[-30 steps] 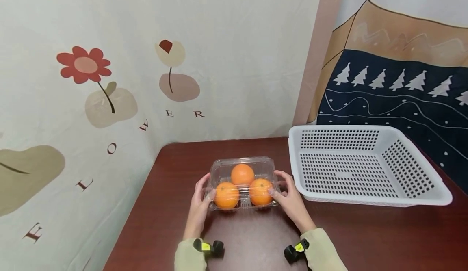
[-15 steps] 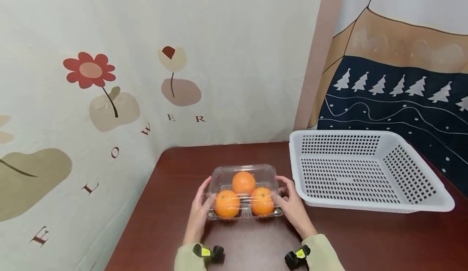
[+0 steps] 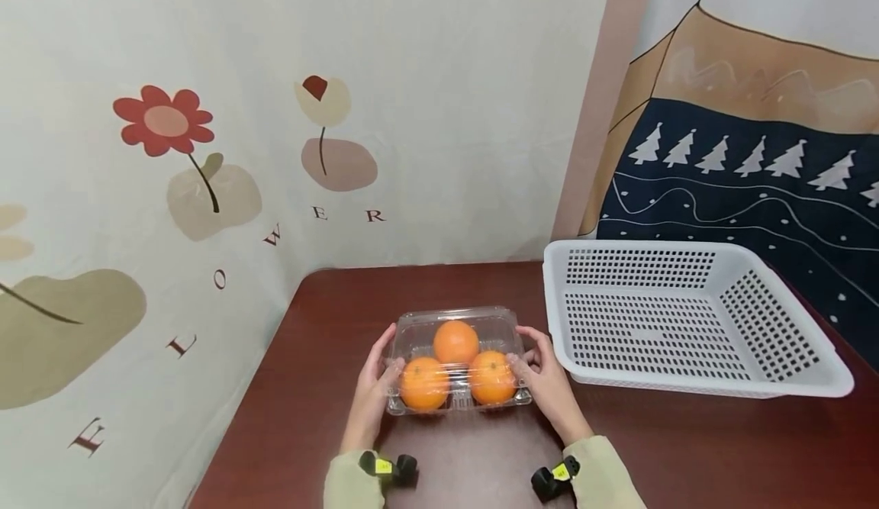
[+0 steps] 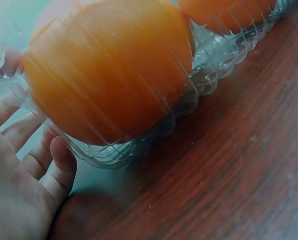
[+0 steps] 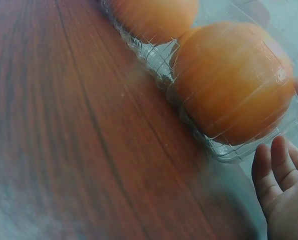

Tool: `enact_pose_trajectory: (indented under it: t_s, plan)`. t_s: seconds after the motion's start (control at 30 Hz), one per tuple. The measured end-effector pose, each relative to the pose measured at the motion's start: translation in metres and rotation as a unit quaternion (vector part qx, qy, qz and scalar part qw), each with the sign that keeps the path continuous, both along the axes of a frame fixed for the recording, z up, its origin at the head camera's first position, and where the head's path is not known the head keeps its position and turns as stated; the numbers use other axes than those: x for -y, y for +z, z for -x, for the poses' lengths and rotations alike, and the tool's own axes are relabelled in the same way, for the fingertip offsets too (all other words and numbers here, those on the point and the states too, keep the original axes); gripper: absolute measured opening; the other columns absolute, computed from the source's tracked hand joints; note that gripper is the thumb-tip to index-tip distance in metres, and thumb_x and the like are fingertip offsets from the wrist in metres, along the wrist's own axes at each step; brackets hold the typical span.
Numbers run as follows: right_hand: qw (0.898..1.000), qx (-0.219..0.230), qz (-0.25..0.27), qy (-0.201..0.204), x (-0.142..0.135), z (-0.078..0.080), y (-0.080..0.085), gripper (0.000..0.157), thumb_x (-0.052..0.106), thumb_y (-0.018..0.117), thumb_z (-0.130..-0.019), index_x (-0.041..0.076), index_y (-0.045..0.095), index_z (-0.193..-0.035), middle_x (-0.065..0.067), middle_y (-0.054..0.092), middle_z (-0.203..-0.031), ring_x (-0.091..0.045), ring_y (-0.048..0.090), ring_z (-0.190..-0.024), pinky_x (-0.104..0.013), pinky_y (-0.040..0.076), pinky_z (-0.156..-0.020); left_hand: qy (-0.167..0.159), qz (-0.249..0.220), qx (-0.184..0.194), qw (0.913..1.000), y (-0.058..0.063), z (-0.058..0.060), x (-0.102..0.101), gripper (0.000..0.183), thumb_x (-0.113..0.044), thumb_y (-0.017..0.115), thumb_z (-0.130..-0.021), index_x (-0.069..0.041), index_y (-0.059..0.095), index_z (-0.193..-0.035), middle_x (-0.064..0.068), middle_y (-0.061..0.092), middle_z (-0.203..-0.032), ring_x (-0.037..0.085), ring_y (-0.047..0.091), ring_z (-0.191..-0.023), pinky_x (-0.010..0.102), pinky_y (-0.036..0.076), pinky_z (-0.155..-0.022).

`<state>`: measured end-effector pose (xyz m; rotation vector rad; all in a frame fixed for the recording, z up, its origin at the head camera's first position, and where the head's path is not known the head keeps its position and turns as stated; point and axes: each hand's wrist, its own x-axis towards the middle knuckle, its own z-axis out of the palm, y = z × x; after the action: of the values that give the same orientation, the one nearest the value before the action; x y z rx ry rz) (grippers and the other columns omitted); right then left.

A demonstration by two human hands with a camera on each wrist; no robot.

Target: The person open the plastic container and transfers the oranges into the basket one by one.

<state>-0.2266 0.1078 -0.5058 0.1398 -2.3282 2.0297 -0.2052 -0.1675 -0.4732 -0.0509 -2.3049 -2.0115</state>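
Note:
In the head view, a clear plastic clamshell box (image 3: 496, 327) with its lid down holds three oranges (image 3: 456, 342), one behind and two in front. My left hand (image 3: 371, 393) grips its left end, thumb over the lid's front and fingers along the side. The right hand (image 3: 549, 393) grips the opposite end in the same way. The left wrist view has an orange (image 4: 108, 75) large behind the ribbed plastic, fingers at the box's corner. Similarly, the right wrist view shows another orange (image 5: 234, 82) inside, with fingertips beside the box's lower edge.
A white perforated plastic basket (image 3: 645, 333) stands to the right of the box on the dark red-brown wooden table (image 3: 330, 318). Behind the table hang a pale cloth (image 3: 467, 112) printed with flowers and letters and a dark tree-patterned cloth (image 3: 728, 188).
The box has come slightly nearer to me, with both hands keeping their hold on its ends. The whole head view also shifts a little.

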Motion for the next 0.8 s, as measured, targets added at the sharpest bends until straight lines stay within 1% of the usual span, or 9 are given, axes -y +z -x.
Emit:
enact_pose_trajectory:
  t_s: [0.1, 0.17, 0.23, 0.3, 0.33, 0.4, 0.53, 0.7, 0.8]
  plan:
    - [1.0, -0.003, 0.002, 0.001, 0.001, 0.001, 0.002, 0.051, 0.04, 0.062, -0.08, 0.032, 0.04, -0.125, -0.01, 0.052, -0.075, -0.021, 0.051, -0.059, -0.027, 0.045, -0.053, -0.006, 0.003, -0.006, 1.0, 0.003, 0.001, 0.001, 0.054, -0.029, 0.054, -0.088, -0.029, 0.033, -0.137, -0.006, 0.036, -0.136, 0.025, 0.047, -0.089, 0.034, 0.044, -0.077]
    - [1.0, -0.008, 0.004, -0.001, 0.001, 0.002, 0.003, 0.051, 0.04, 0.062, -0.08, 0.033, 0.041, -0.125, -0.011, 0.053, -0.076, -0.021, 0.052, -0.06, -0.027, 0.045, -0.054, -0.006, 0.002, -0.003, 1.0, 0.001, 0.003, 0.002, 0.053, -0.029, 0.054, -0.088, -0.031, 0.034, -0.136, -0.009, 0.036, -0.135, 0.025, 0.047, -0.09, 0.035, 0.043, -0.079]
    - [1.0, -0.018, 0.002, -0.001, 0.001, 0.002, 0.003, 0.05, 0.037, 0.062, -0.081, 0.031, 0.041, -0.126, -0.007, 0.056, -0.092, -0.02, 0.053, -0.064, -0.027, 0.045, -0.055, -0.005, 0.001, -0.001, 1.0, 0.001, 0.003, 0.002, 0.052, -0.027, 0.053, -0.088, -0.031, 0.034, -0.136, -0.009, 0.036, -0.135, 0.026, 0.047, -0.091, 0.036, 0.042, -0.081]
    - [1.0, -0.025, -0.003, 0.001, 0.002, 0.001, 0.003, 0.049, 0.036, 0.062, -0.081, 0.03, 0.042, -0.126, 0.0, 0.053, -0.112, -0.018, 0.053, -0.067, -0.027, 0.046, -0.056, -0.002, 0.001, 0.004, 1.0, 0.001, 0.002, 0.003, 0.052, -0.028, 0.054, -0.088, -0.03, 0.034, -0.136, -0.008, 0.036, -0.135, 0.026, 0.048, -0.092, 0.037, 0.041, -0.082]
    - [1.0, -0.031, -0.002, 0.004, 0.001, 0.001, 0.002, 0.048, 0.033, 0.062, -0.082, 0.027, 0.042, -0.126, 0.004, 0.048, -0.122, -0.018, 0.053, -0.069, -0.026, 0.046, -0.056, -0.001, 0.003, 0.007, 1.0, 0.0, 0.002, 0.003, 0.052, -0.028, 0.054, -0.088, -0.03, 0.034, -0.136, -0.007, 0.036, -0.136, 0.025, 0.048, -0.093, 0.036, 0.04, -0.083]
    - [0.999, -0.039, 0.0, 0.01, 0.001, 0.001, 0.003, 0.047, 0.03, 0.061, -0.083, 0.023, 0.043, -0.125, 0.012, 0.032, -0.137, -0.017, 0.052, -0.071, -0.025, 0.045, -0.057, -0.003, 0.006, 0.006, 1.0, 0.002, 0.0, 0.002, 0.053, -0.028, 0.053, -0.089, -0.028, 0.033, -0.137, -0.006, 0.034, -0.138, 0.025, 0.048, -0.095, 0.037, 0.039, -0.085]
    - [0.998, -0.048, 0.02, 0.019, -0.001, 0.003, 0.005, 0.044, 0.027, 0.062, -0.083, 0.016, 0.045, -0.122, 0.014, 0.026, -0.141, -0.018, 0.05, -0.069, -0.025, 0.045, -0.055, -0.002, 0.005, 0.003, 1.0, -0.004, 0.004, 0.004, 0.05, -0.027, 0.051, -0.089, -0.032, 0.034, -0.136, -0.01, 0.032, -0.138, 0.023, 0.045, -0.104, 0.042, 0.035, -0.092]
    - [0.998, -0.044, 0.03, 0.018, 0.0, 0.001, 0.007, 0.042, 0.029, 0.063, -0.082, 0.014, 0.045, -0.116, 0.014, 0.03, -0.139, -0.019, 0.051, -0.071, -0.026, 0.047, -0.057, 0.005, 0.001, -0.006, 1.0, -0.016, 0.009, 0.007, 0.047, -0.026, 0.052, -0.089, -0.037, 0.037, -0.132, -0.015, 0.033, -0.137, 0.017, 0.039, -0.117, 0.049, 0.029, -0.098]
    - [0.999, -0.046, 0.026, 0.013, 0.0, -0.001, 0.007, 0.039, 0.027, 0.063, -0.082, 0.013, 0.046, -0.114, 0.013, 0.033, -0.138, -0.02, 0.051, -0.075, -0.026, 0.046, -0.06, 0.004, 0.001, -0.011, 0.9999, -0.018, 0.008, 0.008, 0.047, -0.026, 0.052, -0.089, -0.036, 0.037, -0.133, -0.015, 0.033, -0.137, 0.015, 0.033, -0.124, 0.05, 0.024, -0.101]
